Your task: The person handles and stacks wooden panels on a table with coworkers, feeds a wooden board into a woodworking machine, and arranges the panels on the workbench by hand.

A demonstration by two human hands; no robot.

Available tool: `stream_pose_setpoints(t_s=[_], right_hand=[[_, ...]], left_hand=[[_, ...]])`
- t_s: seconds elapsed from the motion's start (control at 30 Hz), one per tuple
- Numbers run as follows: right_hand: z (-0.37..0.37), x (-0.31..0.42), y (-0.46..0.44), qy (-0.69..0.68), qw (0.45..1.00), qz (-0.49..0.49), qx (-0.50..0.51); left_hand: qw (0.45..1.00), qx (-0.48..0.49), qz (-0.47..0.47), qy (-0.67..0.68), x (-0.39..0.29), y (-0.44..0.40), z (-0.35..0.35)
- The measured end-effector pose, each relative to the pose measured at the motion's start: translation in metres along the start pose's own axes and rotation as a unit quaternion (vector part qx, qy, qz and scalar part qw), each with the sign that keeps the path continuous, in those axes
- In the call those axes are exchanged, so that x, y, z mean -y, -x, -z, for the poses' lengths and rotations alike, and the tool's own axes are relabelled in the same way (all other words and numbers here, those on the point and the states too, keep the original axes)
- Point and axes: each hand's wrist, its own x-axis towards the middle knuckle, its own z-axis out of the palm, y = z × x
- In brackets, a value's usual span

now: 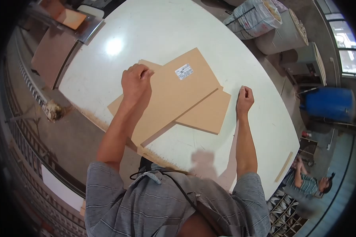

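Two flat tan boards lie crossed on the white table (150, 31). The upper board (174, 94) carries a white printed label (184, 71) near its far end. Beneath it, the lower board (209, 114) sticks out on the right and on the left. My left hand (137, 81) is over the upper left part of the boards, fingers curled together; what they hold, if anything, is too small to name. Beyond the boards' right side, my right hand (244, 98) is over the white surface with its fingers curled in, and its contents cannot be made out.
A thin tan strip (284, 166) lies at the table's right edge. Past the table are white sacks (253, 17), a blue barrel (329, 104) and a metal-edged machine (91, 29). Another person (304, 181) is at the lower right, beside a crate of pale pieces (283, 209).
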Motion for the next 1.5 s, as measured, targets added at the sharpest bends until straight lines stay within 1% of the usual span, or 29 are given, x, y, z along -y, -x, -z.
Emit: stream_pose_setpoints(t_s=[0.07, 0.17, 0.27, 0.37, 0.47, 0.57, 0.63, 0.67, 0.73, 0.77, 0.87, 0.9, 0.93, 1.0, 1.07, 1.1, 1.2, 1.23, 1.27, 1.33, 1.43, 1.5], right_hand=[[-0.001, -0.001, 0.0, 0.0, 1.0, 0.005, -0.002], [0.002, 0.009, 0.002, -0.031, 0.999, -0.042, 0.013], [0.004, -0.003, -0.002, -0.051, 0.997, -0.048, 0.024], [0.004, -0.007, -0.005, -0.029, 0.998, -0.036, 0.034], [0.003, 0.001, -0.018, -0.125, 0.979, -0.122, 0.101], [-0.019, 0.02, -0.023, -0.106, 0.974, -0.077, 0.185], [-0.036, 0.058, -0.018, -0.042, 0.973, -0.022, 0.226], [-0.042, 0.081, -0.012, -0.002, 0.968, 0.01, 0.251], [-0.059, 0.096, 0.003, 0.019, 0.962, 0.077, 0.262], [-0.065, 0.101, 0.009, 0.031, 0.957, 0.111, 0.267], [-0.043, 0.135, 0.047, 0.09, 0.945, 0.113, 0.293], [-0.037, 0.123, 0.053, 0.08, 0.952, 0.124, 0.269], [-0.028, 0.112, 0.062, 0.114, 0.955, 0.135, 0.236], [0.001, 0.116, 0.086, 0.183, 0.956, 0.16, 0.166], [0.021, 0.099, 0.101, 0.163, 0.966, 0.124, 0.159], [0.028, 0.091, 0.11, 0.153, 0.971, 0.105, 0.154], [0.031, 0.067, 0.144, 0.071, 0.996, -0.047, 0.035], [0.035, 0.059, 0.148, 0.117, 0.991, -0.054, 0.035], [0.041, 0.064, 0.15, 0.101, 0.99, -0.07, 0.07], [0.05, 0.08, 0.153, 0.066, 0.983, -0.1, 0.142], [0.045, 0.088, 0.162, 0.07, 0.987, -0.101, 0.102], [0.043, 0.086, 0.166, 0.06, 0.989, -0.101, 0.092]], left_hand=[[1.0, -0.006, -0.003, -0.008, -0.002, 0.001, -0.002], [1.0, -0.017, 0.008, -0.019, -0.004, -0.002, -0.005], [0.999, -0.033, 0.009, -0.014, -0.001, -0.002, -0.013], [0.999, -0.042, -0.012, -0.023, -0.002, 0.001, -0.014], [0.996, -0.041, -0.045, -0.059, -0.009, 0.002, -0.012], [0.994, -0.037, -0.071, -0.078, -0.013, 0.007, -0.015], [0.992, -0.045, -0.082, -0.082, -0.011, 0.008, -0.015], [0.99, -0.045, -0.107, -0.085, -0.004, 0.008, -0.017], [0.982, -0.046, -0.156, -0.094, 0.009, 0.006, -0.018], [0.985, -0.054, -0.143, -0.085, -0.008, 0.014, -0.016], [0.98, 0.0, -0.194, -0.05, -0.001, 0.029, -0.035], [0.978, 0.016, -0.204, -0.045, -0.004, 0.036, -0.041], [0.976, 0.03, -0.214, -0.038, -0.007, 0.041, -0.048], [0.971, 0.06, -0.232, -0.018, -0.021, 0.048, -0.059], [0.964, 0.098, -0.245, 0.006, -0.032, 0.055, -0.063], [0.955, 0.143, -0.258, -0.021, -0.027, 0.05, -0.065], [0.958, 0.029, -0.285, 0.019, -0.004, 0.051, -0.051], [0.959, -0.009, -0.281, -0.029, 0.013, 0.049, -0.034], [0.957, -0.047, -0.276, -0.079, 0.031, 0.049, -0.013], [0.985, -0.098, -0.114, -0.089, 0.042, 0.069, 0.032], [0.998, -0.057, 0.02, 0.006, 0.085, 0.106, 0.058], [0.999, -0.011, -0.002, 0.041, 0.093, 0.129, 0.059]])
